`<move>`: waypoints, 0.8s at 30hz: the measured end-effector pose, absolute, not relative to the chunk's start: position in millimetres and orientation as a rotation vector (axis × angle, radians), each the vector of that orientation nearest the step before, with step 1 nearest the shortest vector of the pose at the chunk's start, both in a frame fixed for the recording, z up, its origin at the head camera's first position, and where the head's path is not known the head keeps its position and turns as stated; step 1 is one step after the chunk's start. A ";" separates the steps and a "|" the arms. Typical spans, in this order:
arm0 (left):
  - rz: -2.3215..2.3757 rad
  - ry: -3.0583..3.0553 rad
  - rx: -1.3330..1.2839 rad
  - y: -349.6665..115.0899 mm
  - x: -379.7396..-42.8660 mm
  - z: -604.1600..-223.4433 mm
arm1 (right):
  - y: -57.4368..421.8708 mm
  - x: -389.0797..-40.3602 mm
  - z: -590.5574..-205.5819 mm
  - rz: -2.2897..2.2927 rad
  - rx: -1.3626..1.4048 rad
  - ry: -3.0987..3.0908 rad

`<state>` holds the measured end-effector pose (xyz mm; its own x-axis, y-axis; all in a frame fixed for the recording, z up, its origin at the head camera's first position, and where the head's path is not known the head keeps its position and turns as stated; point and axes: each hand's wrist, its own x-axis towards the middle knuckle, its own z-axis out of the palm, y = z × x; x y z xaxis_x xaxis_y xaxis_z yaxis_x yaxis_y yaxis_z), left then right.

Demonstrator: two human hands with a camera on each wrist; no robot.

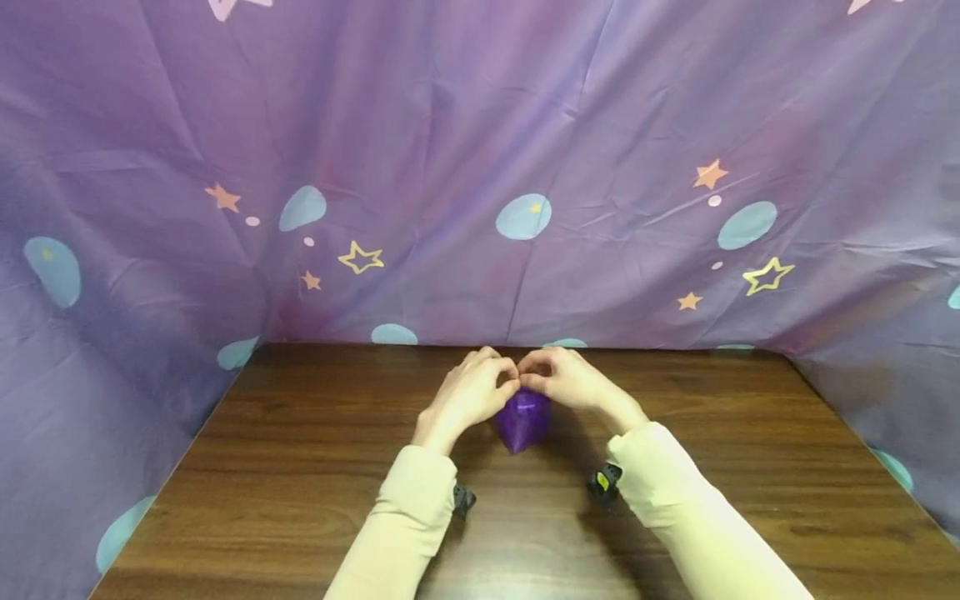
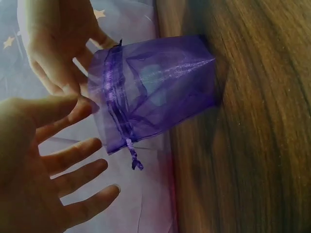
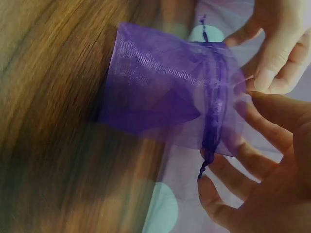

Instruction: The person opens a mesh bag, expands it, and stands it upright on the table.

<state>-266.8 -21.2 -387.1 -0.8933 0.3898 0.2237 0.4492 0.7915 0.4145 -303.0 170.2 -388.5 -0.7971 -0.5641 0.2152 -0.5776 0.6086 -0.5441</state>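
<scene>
A sheer purple organza drawstring pouch (image 1: 522, 423) hangs between the two hands, its bottom corner close over the wooden table. My left hand (image 1: 471, 390) pinches the pouch's top rim between thumb and index finger, the other fingers spread in the left wrist view. From the other side, my right hand (image 1: 572, 380) pinches the same rim right beside the left fingertips. Below the fingers runs the gathered ribbon channel (image 2: 111, 85), and a knotted ribbon end (image 2: 135, 160) dangles from one side. A darker fold (image 3: 170, 114) shows through the pouch's thin cloth.
The dark wood table (image 1: 315, 467) stretches to both sides of the arms. Purple cloth (image 1: 450, 150) printed with stars and blue ovals hangs behind it and along the sides. Dark wrist devices (image 1: 604, 482) sit under the pale sleeves.
</scene>
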 end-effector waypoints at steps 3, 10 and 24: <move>-0.679 -2.892 -0.674 -21.9 -266.1 -387.5 | 164.2 -309.6 -387.8 0.902 1.045 -2.880; -0.677 -2.885 -0.732 -20.7 -260.5 -396.1 | 154.3 -318.5 -389.9 0.761 0.967 -2.996; -0.631 -2.793 -0.756 -20.8 -232.7 -404.9 | 165.9 -324.7 -396.9 0.866 0.853 -2.995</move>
